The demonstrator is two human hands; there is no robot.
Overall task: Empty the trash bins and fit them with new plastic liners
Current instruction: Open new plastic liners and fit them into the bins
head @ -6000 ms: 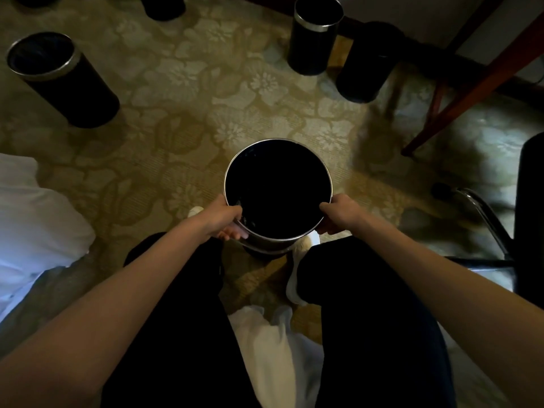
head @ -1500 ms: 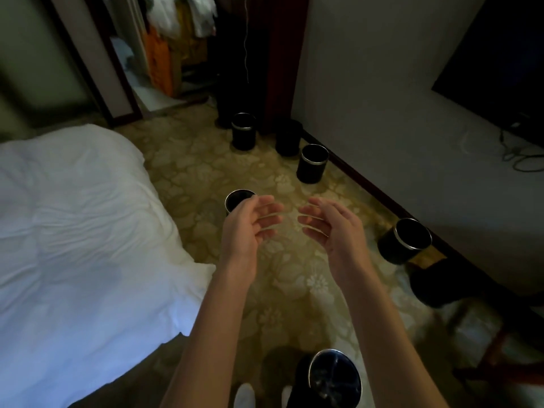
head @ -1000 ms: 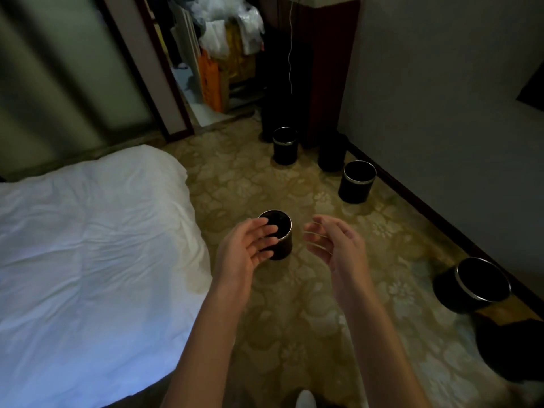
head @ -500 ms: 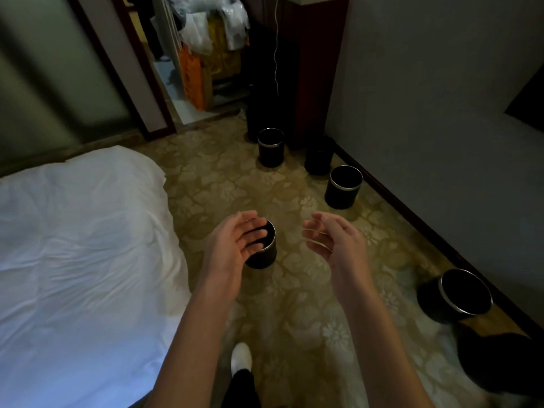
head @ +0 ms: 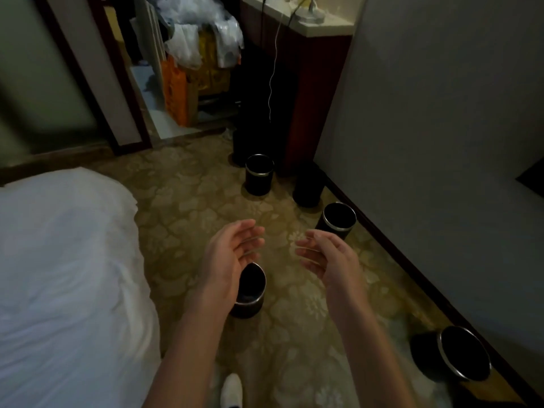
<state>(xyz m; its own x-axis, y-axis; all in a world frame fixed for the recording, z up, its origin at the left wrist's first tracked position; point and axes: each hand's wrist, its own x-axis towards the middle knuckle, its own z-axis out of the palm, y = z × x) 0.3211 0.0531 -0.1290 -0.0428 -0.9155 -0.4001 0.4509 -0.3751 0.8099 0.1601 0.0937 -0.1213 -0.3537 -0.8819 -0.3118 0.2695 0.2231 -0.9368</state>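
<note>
We have stepped nearer; the closest bin (head: 250, 293) now shows partly behind our left hand (head: 232, 254), which, like our right hand (head: 326, 260), stays spread and empty; floral carpet (head: 182, 219), white bed (head: 59, 275) left, further bins (head: 338, 219) along the wall (head: 441, 142).

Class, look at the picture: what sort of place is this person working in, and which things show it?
Probably a hotel guest room: a white-sheeted bed, patterned carpet, and a doorway onto piled supplies.

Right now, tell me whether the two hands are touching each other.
Apart. The head view shows a plain gap of carpet between the left hand and the right hand; both are held open, facing each other.
</note>
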